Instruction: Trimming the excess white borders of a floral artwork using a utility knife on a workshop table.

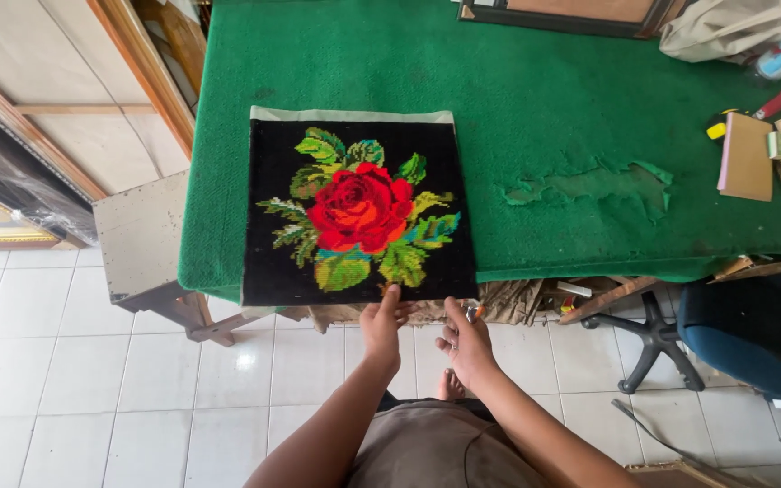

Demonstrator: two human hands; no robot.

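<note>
A black needlework panel [268,208] with a red rose and green leaves lies flat on a green felt table [535,99], its near edge at the table's front. My left hand [382,325] rests its fingers on that near edge, just below the rose. My right hand [465,342] is beside it to the right, fingers closed around a small metal tool with an orange part [475,312], held at the panel's lower right corner.
The felt has a torn patch [589,185] right of the panel. Small boards, a book and a bag [725,27] crowd the far right. A blue swivel chair [743,334] stands at right, a grey bench [142,239] at left, on white floor tiles.
</note>
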